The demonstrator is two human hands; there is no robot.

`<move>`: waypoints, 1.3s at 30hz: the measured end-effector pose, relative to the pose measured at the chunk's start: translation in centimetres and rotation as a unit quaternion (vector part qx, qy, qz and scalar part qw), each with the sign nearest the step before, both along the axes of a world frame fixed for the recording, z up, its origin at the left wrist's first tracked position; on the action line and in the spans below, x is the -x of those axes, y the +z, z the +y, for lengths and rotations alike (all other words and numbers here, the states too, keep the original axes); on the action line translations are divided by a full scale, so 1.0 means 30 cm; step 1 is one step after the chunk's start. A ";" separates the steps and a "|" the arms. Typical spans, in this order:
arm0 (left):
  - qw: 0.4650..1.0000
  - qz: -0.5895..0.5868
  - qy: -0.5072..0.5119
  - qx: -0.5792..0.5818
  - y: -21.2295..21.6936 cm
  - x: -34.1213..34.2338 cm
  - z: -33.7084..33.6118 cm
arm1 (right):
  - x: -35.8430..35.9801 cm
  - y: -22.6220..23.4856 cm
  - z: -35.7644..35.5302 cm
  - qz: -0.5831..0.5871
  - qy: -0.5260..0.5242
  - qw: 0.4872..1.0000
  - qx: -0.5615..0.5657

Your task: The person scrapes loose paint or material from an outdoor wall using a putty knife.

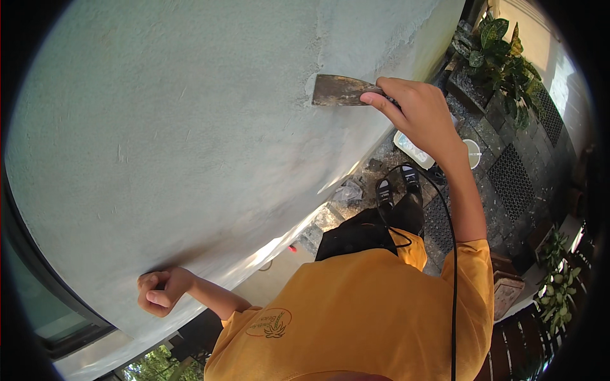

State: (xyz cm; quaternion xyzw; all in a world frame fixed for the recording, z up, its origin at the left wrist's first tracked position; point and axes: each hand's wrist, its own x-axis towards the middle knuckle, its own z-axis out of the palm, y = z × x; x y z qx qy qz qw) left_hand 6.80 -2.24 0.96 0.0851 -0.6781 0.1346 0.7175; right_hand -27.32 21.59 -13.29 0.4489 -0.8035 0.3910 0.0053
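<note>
A putty knife (343,91) with a worn, stained metal blade is pinched in my right hand (419,117), thumb on the near side. The blade's wide edge meets the pale wall (210,120) beside a rough vertical strip of uneven coating. My left hand (164,292) is curled closed low against the wall at the left, throwing a dark shadow on it. Its fingers hide whatever lies inside, if anything.
A white tray (412,150) and a white bucket (472,153) stand on the paved ground by my sandalled feet (397,184). A crumpled plastic bag (348,192) lies near the wall's foot. A black cable (454,267) runs past my right side. Leafy plants (505,60) grow at the upper right.
</note>
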 end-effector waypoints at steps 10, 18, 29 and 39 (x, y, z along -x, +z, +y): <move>1.000 0.001 -0.007 -0.002 -0.002 -0.001 -0.001 | 0.015 0.023 0.000 0.035 0.002 0.999 -0.001; 1.000 -0.011 0.016 0.002 0.003 0.009 0.002 | 0.019 0.029 -0.009 0.089 0.000 0.996 0.013; 0.999 0.001 0.035 -0.003 -0.001 0.007 0.003 | 0.002 0.040 -0.002 0.037 0.002 0.999 0.003; 1.000 0.011 0.012 -0.007 -0.005 0.026 0.010 | 0.027 0.065 -0.003 0.131 0.000 0.991 0.016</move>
